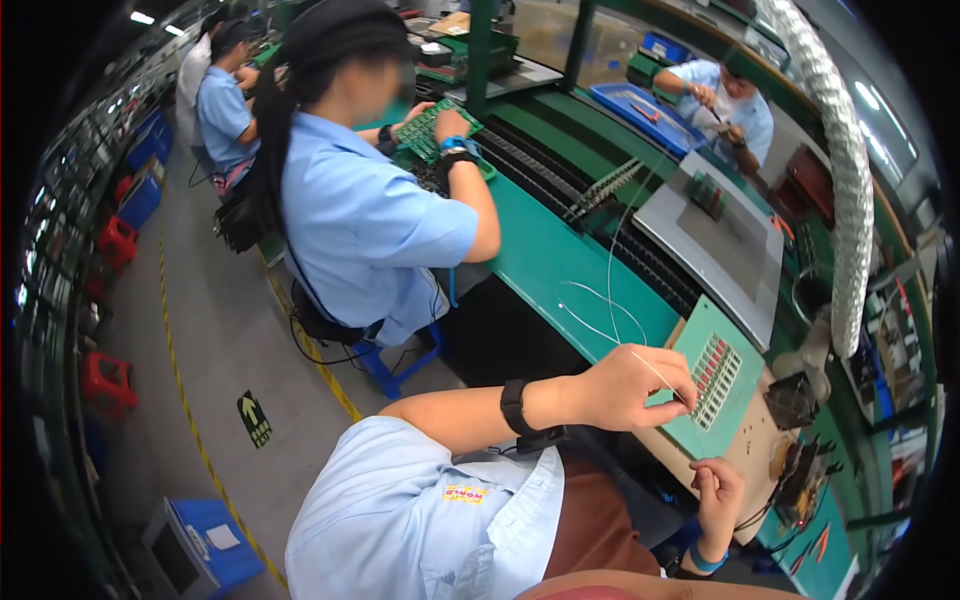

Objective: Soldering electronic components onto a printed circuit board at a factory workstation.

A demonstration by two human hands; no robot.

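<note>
A pale green board [690,420] lies on a tan sheet, with rows of small red and white parts [715,380] set in its middle. Over the board's left side, my left hand [640,388] pinches a thin silvery wire [615,338] that loops up and away behind it. The pinching fingertips are close to the rows of parts. My right hand [720,493] is at the board's near edge, its fingers curled and thumb folded over. Whatever it might hold is hidden.
A dark tool stand with cables [800,485] is right of the board. Beyond lies a grey framed plate [715,240] beside a dark conveyor track [540,170]. A co-worker in blue [370,190] handles a green circuit board at the left; a silver duct [840,150] hangs at upper right.
</note>
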